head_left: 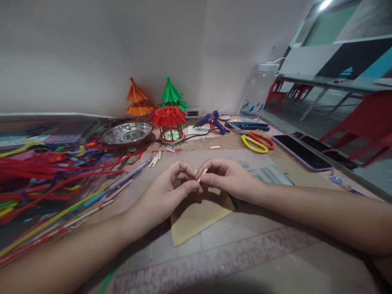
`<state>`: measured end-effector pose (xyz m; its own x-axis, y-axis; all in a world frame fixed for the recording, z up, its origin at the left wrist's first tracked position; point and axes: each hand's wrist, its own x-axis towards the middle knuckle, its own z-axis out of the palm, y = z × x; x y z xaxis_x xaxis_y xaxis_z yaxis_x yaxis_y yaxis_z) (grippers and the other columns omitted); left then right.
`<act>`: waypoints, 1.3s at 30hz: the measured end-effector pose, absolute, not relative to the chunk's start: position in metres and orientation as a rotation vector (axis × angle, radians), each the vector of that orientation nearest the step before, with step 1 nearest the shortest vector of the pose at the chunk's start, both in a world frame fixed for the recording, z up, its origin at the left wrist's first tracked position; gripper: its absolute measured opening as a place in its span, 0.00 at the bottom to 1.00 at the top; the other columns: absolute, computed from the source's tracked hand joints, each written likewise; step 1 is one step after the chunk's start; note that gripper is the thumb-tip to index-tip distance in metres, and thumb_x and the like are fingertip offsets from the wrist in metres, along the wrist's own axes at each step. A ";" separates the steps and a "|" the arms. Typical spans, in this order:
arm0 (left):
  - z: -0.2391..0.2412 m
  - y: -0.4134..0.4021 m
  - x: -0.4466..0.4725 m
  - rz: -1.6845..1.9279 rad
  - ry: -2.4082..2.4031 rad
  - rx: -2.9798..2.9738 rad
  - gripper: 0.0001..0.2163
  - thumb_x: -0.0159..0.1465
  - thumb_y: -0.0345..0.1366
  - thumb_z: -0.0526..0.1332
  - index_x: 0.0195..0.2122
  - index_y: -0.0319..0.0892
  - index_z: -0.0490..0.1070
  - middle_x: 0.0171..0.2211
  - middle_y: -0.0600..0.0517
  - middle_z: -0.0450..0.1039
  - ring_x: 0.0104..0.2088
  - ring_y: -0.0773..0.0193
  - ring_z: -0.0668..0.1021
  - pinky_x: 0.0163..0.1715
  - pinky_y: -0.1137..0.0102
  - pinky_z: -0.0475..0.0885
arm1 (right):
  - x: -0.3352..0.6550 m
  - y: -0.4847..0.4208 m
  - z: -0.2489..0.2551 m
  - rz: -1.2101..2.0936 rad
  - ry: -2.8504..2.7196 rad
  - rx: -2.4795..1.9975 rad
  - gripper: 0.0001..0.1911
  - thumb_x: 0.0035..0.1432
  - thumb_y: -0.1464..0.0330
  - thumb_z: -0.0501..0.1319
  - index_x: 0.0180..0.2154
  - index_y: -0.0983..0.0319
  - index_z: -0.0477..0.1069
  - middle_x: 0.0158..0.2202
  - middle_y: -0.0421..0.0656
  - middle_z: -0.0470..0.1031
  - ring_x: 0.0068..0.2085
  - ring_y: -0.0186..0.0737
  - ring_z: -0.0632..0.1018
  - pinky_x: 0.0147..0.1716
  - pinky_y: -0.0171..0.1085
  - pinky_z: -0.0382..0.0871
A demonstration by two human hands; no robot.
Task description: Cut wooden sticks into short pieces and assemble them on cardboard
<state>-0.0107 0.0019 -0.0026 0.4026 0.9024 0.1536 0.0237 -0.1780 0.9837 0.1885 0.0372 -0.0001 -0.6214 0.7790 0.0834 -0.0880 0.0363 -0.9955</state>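
My left hand (167,192) and my right hand (228,177) meet at the middle of the table, fingers pinched together. Between their fingertips is a short pale stick piece (202,174); both hands grip it. Under the hands lies a tan cardboard piece (196,218). A few more short stick pieces (155,159) lie on the table just beyond my left hand.
A heap of coloured straws (39,175) fills the left. At the back stand a steel bowl (127,132), a red straw pavilion (168,122), orange (137,100) and green (172,94) ones, a blue glue gun (212,121). Yellow-red scissors (255,143), phones (301,152) and a plastic jar (257,96) sit right.
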 end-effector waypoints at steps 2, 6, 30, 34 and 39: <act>-0.002 0.001 -0.010 0.978 0.846 1.533 0.04 0.69 0.34 0.61 0.41 0.41 0.66 0.31 0.54 0.78 0.33 0.67 0.81 0.34 0.72 0.76 | 0.190 0.040 -0.001 1.698 -1.653 -0.706 0.16 0.57 0.56 0.70 0.34 0.63 0.74 0.28 0.39 0.79 0.31 0.32 0.76 0.36 0.35 0.71; 0.001 0.001 -0.009 0.979 0.831 1.508 0.05 0.69 0.34 0.61 0.43 0.40 0.67 0.34 0.52 0.80 0.35 0.65 0.82 0.38 0.69 0.78 | 0.192 0.046 -0.007 1.766 -1.626 -0.692 0.18 0.57 0.54 0.70 0.34 0.63 0.74 0.28 0.39 0.78 0.30 0.31 0.74 0.34 0.33 0.67; -0.014 0.023 -0.028 0.428 1.160 2.589 0.23 0.64 0.48 0.62 0.55 0.40 0.72 0.58 0.41 0.70 0.59 0.43 0.70 0.59 0.49 0.63 | 0.206 0.055 -0.011 0.358 -2.623 -0.554 0.09 0.67 0.70 0.57 0.34 0.61 0.73 0.31 0.44 0.76 0.35 0.39 0.74 0.35 0.36 0.66; -0.015 0.025 -0.028 0.416 1.169 2.620 0.23 0.64 0.49 0.62 0.55 0.40 0.72 0.57 0.41 0.71 0.58 0.44 0.70 0.59 0.50 0.63 | 0.207 0.059 -0.010 0.321 -2.647 -0.623 0.09 0.67 0.71 0.57 0.34 0.62 0.74 0.31 0.45 0.77 0.35 0.40 0.75 0.36 0.37 0.66; -0.017 0.026 -0.028 0.445 1.155 2.620 0.21 0.63 0.48 0.62 0.53 0.42 0.72 0.56 0.42 0.72 0.57 0.44 0.71 0.57 0.51 0.64 | 0.205 0.059 -0.010 0.429 -2.622 -0.620 0.08 0.66 0.70 0.58 0.35 0.61 0.75 0.33 0.45 0.78 0.37 0.40 0.76 0.37 0.38 0.68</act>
<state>-0.0282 0.0264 -0.0170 0.6407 0.7469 0.1777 0.6728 -0.6577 0.3389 0.2049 0.0592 -0.0103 -0.8167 0.4819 0.3175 0.3555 0.8535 -0.3811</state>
